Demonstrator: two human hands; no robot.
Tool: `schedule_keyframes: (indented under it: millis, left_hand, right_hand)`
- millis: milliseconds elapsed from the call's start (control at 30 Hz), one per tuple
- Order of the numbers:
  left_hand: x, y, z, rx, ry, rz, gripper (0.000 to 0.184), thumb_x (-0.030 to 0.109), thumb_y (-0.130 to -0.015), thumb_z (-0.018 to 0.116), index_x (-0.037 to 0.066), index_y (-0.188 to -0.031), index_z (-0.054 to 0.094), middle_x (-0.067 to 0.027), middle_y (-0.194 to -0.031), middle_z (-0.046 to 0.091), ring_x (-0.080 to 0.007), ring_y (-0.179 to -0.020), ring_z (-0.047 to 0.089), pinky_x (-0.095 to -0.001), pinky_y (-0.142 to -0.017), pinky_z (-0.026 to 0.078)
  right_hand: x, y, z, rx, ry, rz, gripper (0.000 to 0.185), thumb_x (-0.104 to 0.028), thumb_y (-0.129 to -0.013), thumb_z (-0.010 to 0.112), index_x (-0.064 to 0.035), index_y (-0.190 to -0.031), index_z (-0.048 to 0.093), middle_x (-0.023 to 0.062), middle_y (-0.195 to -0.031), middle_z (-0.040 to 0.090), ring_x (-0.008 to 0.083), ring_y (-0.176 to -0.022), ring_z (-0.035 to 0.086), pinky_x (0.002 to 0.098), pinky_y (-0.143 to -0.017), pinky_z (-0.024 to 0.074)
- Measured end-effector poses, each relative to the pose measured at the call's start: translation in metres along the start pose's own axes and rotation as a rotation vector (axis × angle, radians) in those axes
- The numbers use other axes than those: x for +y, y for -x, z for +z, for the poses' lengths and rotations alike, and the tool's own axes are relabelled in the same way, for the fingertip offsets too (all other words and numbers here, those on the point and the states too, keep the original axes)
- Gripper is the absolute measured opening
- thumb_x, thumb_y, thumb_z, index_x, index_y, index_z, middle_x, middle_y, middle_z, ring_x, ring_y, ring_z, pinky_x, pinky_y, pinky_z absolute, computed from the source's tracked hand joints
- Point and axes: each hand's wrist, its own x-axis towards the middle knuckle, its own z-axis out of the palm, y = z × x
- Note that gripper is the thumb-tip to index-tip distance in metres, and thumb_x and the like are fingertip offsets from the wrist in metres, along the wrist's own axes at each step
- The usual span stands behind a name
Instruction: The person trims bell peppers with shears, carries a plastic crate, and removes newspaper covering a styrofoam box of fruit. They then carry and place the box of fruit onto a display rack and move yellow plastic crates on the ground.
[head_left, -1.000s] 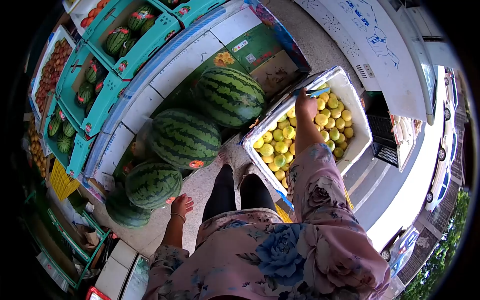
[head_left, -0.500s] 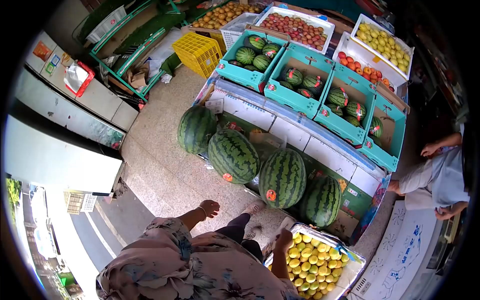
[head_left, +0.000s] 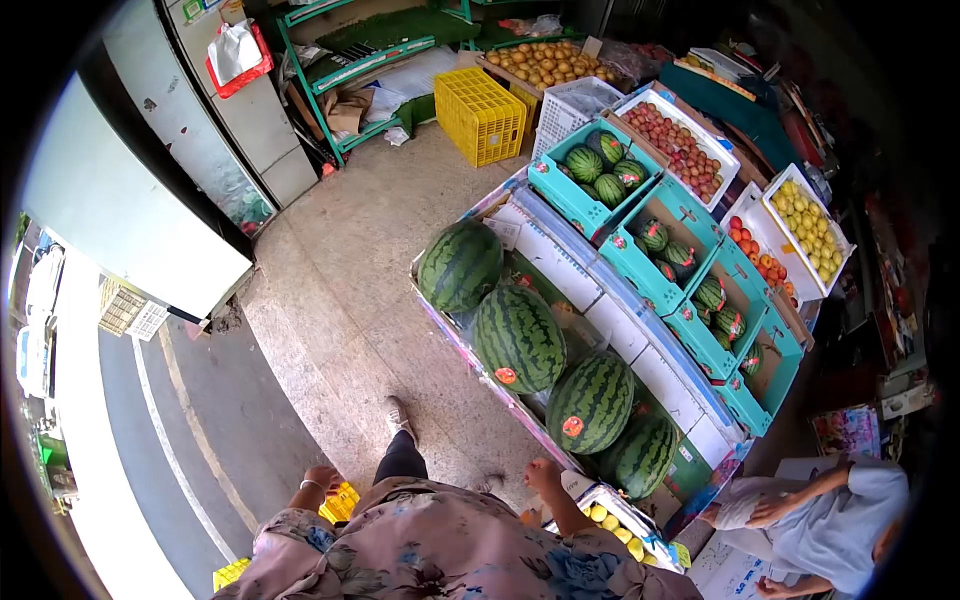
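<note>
My left hand (head_left: 320,478) hangs at the lower left beside a yellow crate, bracelet on the wrist, fingers loosely bent and apart, holding nothing visible. My right hand (head_left: 543,474) is loosely closed, with nothing visible in it, above a white foam box (head_left: 600,490) of yellow fruit (head_left: 618,528), partly hidden by my sleeve. Ahead, several large watermelons stand in a row along the near edge of the display: a dark one (head_left: 460,265), two with red stickers (head_left: 518,340) (head_left: 590,402), and another (head_left: 640,455) nearest the foam box.
Turquoise cartons (head_left: 640,285) of small watermelons line the display, with trays of red fruit (head_left: 680,140) and yellow fruit (head_left: 808,225) behind. A yellow crate (head_left: 480,115) sits on the floor (head_left: 330,280). Another person (head_left: 830,520) is at the lower right. A white cabinet (head_left: 140,200) stands left.
The view has swung left, away from the foam box, showing more floor and the shelves. My right hand has left the yellow fruit. One foot is now stepping forward on the floor.
</note>
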Motion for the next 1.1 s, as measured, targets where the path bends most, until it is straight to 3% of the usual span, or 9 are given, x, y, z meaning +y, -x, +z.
schedule_keyframes:
  millis: [267, 500, 633, 800, 833, 933, 1000, 1067, 1100]
  left_hand:
    - [-0.049, -0.086, -0.107, 0.034, 0.127, -0.32, 0.023, 0.017, -0.075, 0.052, 0.004, -0.093, 0.049, -0.0105, -0.076, 0.055, -0.0284, -0.06, 0.056, -0.0418, -0.051, 0.047]
    - [0.142, -0.123, -0.161, 0.077, 0.268, -0.037, 0.022, 0.018, -0.076, 0.051, 0.007, -0.095, 0.048, -0.0081, -0.072, 0.055, -0.0235, -0.057, 0.056, -0.0362, -0.044, 0.047]
    - [0.246, -0.176, -0.15, 0.044, 0.228, 0.076, 0.021, 0.018, -0.076, 0.05, 0.006, -0.094, 0.051, -0.0073, -0.072, 0.056, -0.0202, -0.055, 0.056, -0.0333, -0.043, 0.046]
    - [0.372, -0.194, -0.107, -0.171, 0.176, 0.203, 0.034, 0.022, -0.078, 0.049, 0.006, -0.107, 0.044, -0.0105, -0.091, 0.056, -0.0236, -0.07, 0.058, -0.0331, -0.054, 0.048]
    - [0.389, -0.197, -0.103, -0.219, 0.198, 0.218, 0.032, 0.021, -0.076, 0.05, 0.005, -0.104, 0.047, -0.0075, -0.083, 0.055, -0.0197, -0.066, 0.057, -0.031, -0.051, 0.047]
    - [0.437, -0.222, -0.114, -0.247, 0.108, 0.22, 0.032, 0.02, -0.077, 0.049, 0.006, -0.105, 0.046, -0.0082, -0.087, 0.056, -0.0215, -0.068, 0.057, -0.0347, -0.054, 0.047]
    - [0.455, -0.222, -0.14, -0.187, 0.173, 0.105, 0.031, 0.02, -0.075, 0.048, 0.006, -0.103, 0.046, -0.0082, -0.084, 0.056, -0.0222, -0.067, 0.057, -0.0352, -0.052, 0.048]
    - [0.48, -0.245, -0.167, -0.16, 0.223, 0.058, 0.031, 0.021, -0.075, 0.047, 0.006, -0.102, 0.045, -0.0096, -0.083, 0.055, -0.0237, -0.065, 0.057, -0.0359, -0.049, 0.048]
    - [0.488, -0.248, -0.177, -0.03, 0.229, 0.033, 0.027, 0.021, -0.077, 0.046, 0.006, -0.099, 0.045, -0.0098, -0.084, 0.054, -0.024, -0.062, 0.056, -0.0365, -0.046, 0.047]
  right_hand:
    - [-0.229, -0.108, 0.097, -0.113, 0.027, -0.165, 0.017, -0.019, -0.073, 0.052, -0.0021, -0.072, 0.054, 0.0048, -0.053, 0.054, 0.0112, -0.043, 0.05, 0.025, -0.041, 0.0398]
    - [-0.382, -0.142, 0.171, -0.363, -0.185, -0.163, 0.017, -0.019, -0.073, 0.054, -0.002, -0.074, 0.054, 0.0041, -0.057, 0.055, 0.0103, -0.046, 0.05, 0.0224, -0.044, 0.0407]
    - [-0.396, -0.164, 0.176, -0.358, 0.026, -0.176, 0.017, -0.019, -0.072, 0.053, -0.0018, -0.074, 0.054, 0.0046, -0.058, 0.056, 0.0114, -0.049, 0.053, 0.0227, -0.048, 0.0422]
    - [-0.41, -0.225, 0.18, -0.223, 0.124, -0.142, 0.019, -0.022, -0.069, 0.054, -0.0033, -0.073, 0.057, 0.0063, -0.061, 0.059, 0.015, -0.055, 0.057, 0.0259, -0.053, 0.0441]
    - [-0.417, -0.24, 0.184, -0.19, 0.163, -0.163, 0.019, -0.022, -0.068, 0.054, -0.0038, -0.072, 0.058, 0.0063, -0.06, 0.059, 0.0152, -0.055, 0.057, 0.0263, -0.053, 0.0441]
    - [-0.474, -0.306, 0.192, -0.244, 0.076, -0.167, 0.018, -0.023, -0.066, 0.055, -0.0054, -0.07, 0.059, 0.0065, -0.06, 0.059, 0.0169, -0.055, 0.057, 0.0286, -0.054, 0.0441]
    - [-0.525, -0.358, 0.199, -0.347, 0.36, -0.271, 0.018, -0.022, -0.065, 0.055, -0.005, -0.071, 0.059, 0.0077, -0.06, 0.058, 0.0201, -0.055, 0.057, 0.0299, -0.056, 0.0443]
    - [-0.61, -0.397, 0.185, -0.224, 0.293, -0.517, 0.016, -0.019, -0.066, 0.053, -0.0043, -0.07, 0.058, 0.01, -0.06, 0.058, 0.023, -0.056, 0.056, 0.0315, -0.056, 0.0442]
    - [-0.643, -0.422, 0.188, -0.18, 0.227, -0.546, 0.016, -0.019, -0.066, 0.053, -0.0041, -0.07, 0.057, 0.0109, -0.062, 0.057, 0.0239, -0.057, 0.056, 0.0321, -0.056, 0.044]
